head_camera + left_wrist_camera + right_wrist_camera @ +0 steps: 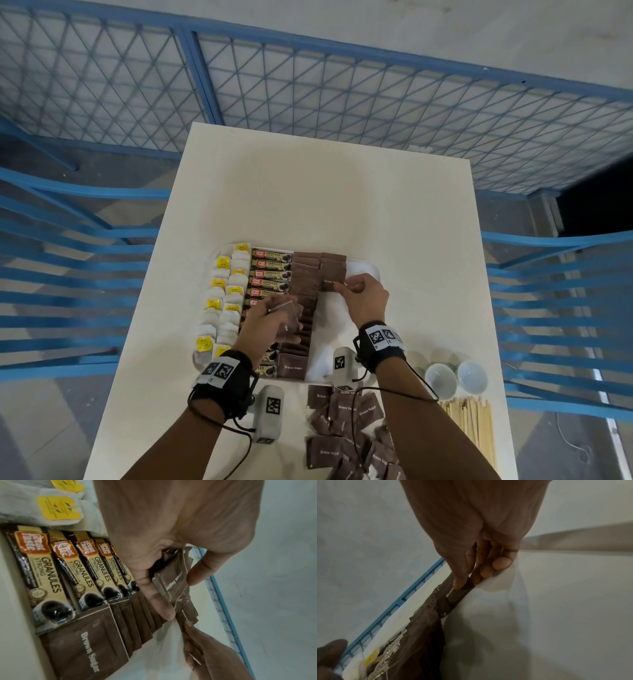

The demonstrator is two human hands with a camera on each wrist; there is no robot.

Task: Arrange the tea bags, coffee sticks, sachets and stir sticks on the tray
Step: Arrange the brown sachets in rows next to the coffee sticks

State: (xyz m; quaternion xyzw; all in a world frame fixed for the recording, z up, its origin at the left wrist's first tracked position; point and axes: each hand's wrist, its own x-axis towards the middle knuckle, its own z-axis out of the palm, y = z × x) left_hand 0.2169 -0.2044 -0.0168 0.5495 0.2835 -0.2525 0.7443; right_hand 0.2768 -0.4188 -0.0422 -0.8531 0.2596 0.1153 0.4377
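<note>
loose sachets (346, 431) nearest, both hands pinching sachets over tray (368, 270)

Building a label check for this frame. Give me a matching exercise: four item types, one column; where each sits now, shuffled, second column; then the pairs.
Items
1. tea bags
2. coffee sticks
3. stir sticks
4. loose brown sugar sachets

Places
A. on the table, near right, beside two white cups
B. leftmost columns on the tray
C. heaped on the table, off the tray's near edge
D. on the tray, between tea bags and sachet rows

Pairs: 1-B, 2-D, 3-A, 4-C
</note>
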